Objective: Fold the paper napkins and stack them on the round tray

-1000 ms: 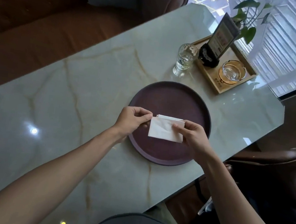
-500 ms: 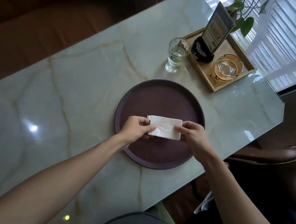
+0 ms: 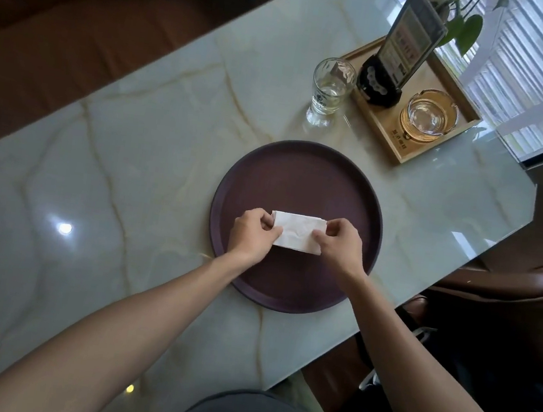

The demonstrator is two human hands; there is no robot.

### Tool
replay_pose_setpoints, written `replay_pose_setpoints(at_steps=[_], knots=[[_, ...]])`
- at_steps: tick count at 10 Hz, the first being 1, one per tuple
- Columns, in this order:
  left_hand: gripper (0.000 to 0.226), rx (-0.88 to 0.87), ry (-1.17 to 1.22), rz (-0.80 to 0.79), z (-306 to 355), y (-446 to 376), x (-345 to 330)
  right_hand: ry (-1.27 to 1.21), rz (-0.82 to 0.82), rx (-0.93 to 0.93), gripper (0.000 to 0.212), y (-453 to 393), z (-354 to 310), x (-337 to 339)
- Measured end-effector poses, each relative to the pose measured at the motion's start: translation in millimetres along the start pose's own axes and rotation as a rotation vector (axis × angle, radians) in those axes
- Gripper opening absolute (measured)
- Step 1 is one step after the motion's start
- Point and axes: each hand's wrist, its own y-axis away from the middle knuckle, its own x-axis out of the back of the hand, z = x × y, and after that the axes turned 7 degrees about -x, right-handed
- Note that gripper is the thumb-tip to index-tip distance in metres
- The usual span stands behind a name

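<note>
A white paper napkin [image 3: 297, 231], folded into a small rectangle, is held over the middle of the round dark-purple tray [image 3: 302, 172] on the marble table. My left hand [image 3: 251, 234] pinches its left end. My right hand [image 3: 339, 244] pinches its right end. Whether the napkin rests on the tray or hovers just above it cannot be told. No other napkins are visible.
A drinking glass [image 3: 330, 91] stands beyond the tray. A wooden tray [image 3: 405, 147] at the back right carries a glass ashtray [image 3: 428, 115] and a menu stand [image 3: 402, 50]. The table's right edge runs close to the round tray; a brown leather seat [image 3: 529, 284] lies beyond.
Both hands have kept hold of the napkin and closed in on it; the napkin now looks narrower and more compact, lying flatter over the tray.
</note>
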Motion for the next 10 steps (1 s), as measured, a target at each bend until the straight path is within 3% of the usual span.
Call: replay_pose_setpoints(at_steps=[7, 8, 9, 10], knots=[[0.007, 0.047, 0.003, -0.031, -11, -9, -1, 0.266, 0.004, -0.022, 0.022, 0, -6, 1], [0.010, 0.037, -0.002, -0.016, -11, -8, 0, 0.341, 0.066, 0.052, 0.024, 2, -6, 2], [0.014, -0.016, -0.068, -0.034, -13, -2, 7, 0.485, 0.160, 0.259, 0.022, 10, -10, 2], [0.025, -0.128, -0.207, -0.085, -13, 3, 15, 0.706, 0.146, 0.510, 0.031, 18, -22, -1]])
